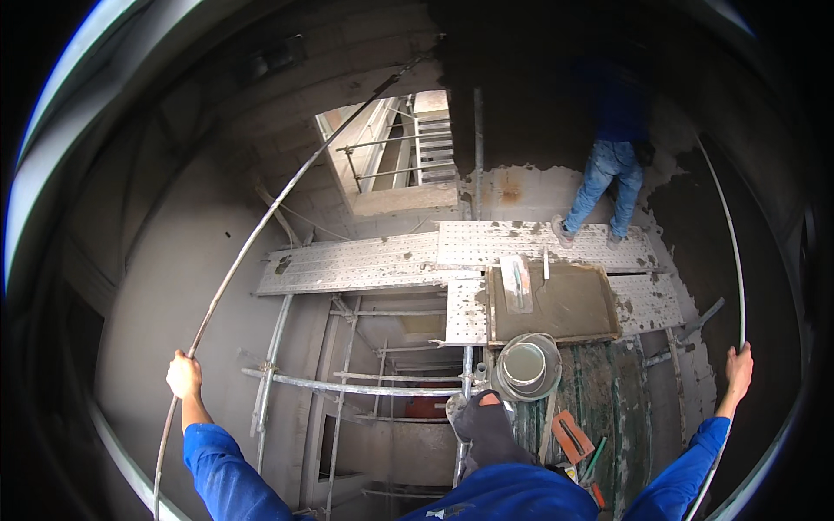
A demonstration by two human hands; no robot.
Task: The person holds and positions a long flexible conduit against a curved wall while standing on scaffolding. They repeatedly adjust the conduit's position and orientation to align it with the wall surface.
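My left hand (184, 375) is closed round a long, thin, grey metal pole (252, 239), which slants up past a window opening. Out to the right, my right hand (739, 366) wraps round another slender pole (731, 226), beside a dark, wet-plastered wall. Both arms are spread wide in blue sleeves. Between them lies a shallow tray (612, 328) of grey mortar, with a flat plastering trowel (516, 285) on it. A pale bucket (556, 382) stands just in front of the tray, close to my bent knee. An orange float (571, 437) lies on the boards nearer me.
Perforated scaffold planks (356, 260) run across ahead. A co-worker in blue jeans (605, 178) stands on them, facing the partly plastered wall. Left of my leg, the scaffold drops away past horizontal tubes (356, 385). A window opening (400, 143) shows outside framing.
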